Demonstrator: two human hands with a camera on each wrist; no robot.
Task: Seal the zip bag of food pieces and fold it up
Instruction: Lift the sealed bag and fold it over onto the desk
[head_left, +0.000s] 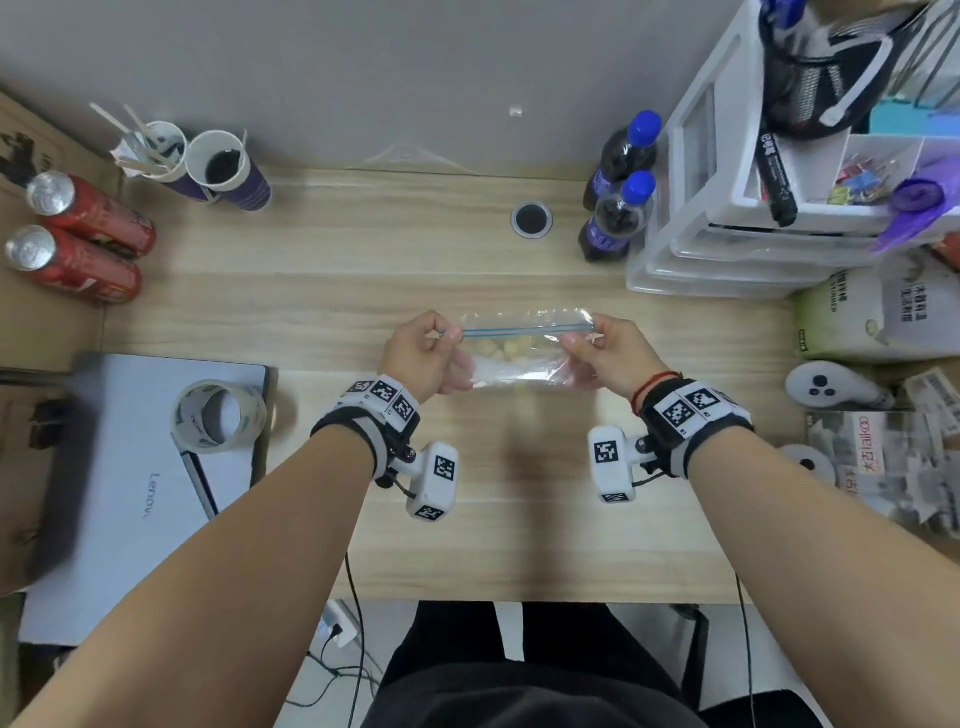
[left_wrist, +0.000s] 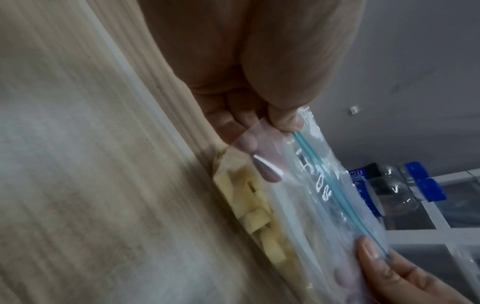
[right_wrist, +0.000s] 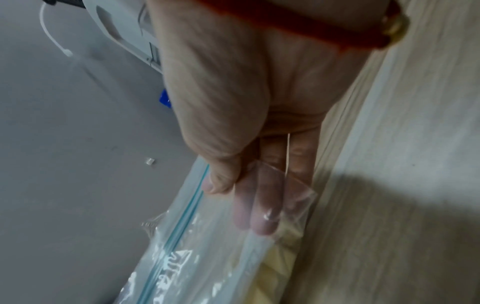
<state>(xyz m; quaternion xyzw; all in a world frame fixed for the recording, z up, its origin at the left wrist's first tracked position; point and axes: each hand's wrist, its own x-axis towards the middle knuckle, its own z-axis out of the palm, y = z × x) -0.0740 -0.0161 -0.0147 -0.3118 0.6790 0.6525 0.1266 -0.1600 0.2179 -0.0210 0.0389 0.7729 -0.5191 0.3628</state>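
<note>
Clear plastic zip bag (head_left: 524, 345) of pale yellow food pieces (left_wrist: 255, 218) held just above tabletop (head_left: 467, 249) | left hand (head_left: 423, 356), right hand (head_left: 605, 351) each pinching a zip-strip end | risk: strip unsealed mid-span, folding spills pieces

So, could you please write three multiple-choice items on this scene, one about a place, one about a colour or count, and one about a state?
1. Where does the roll of tape sit?
A. on the laptop
B. beside the bottles
C. in the drawer unit

2. What colour is the zip strip on the zip bag?
A. red
B. blue
C. green

3. How is the zip bag held?
A. flat on the desk, untouched
B. by one hand only
C. pinched at both ends

Key: 1 A, it rests on the grey lid; 2 B, a blue line runs along the top; 3 C, the left hand and right hand each pinch an end.
</note>
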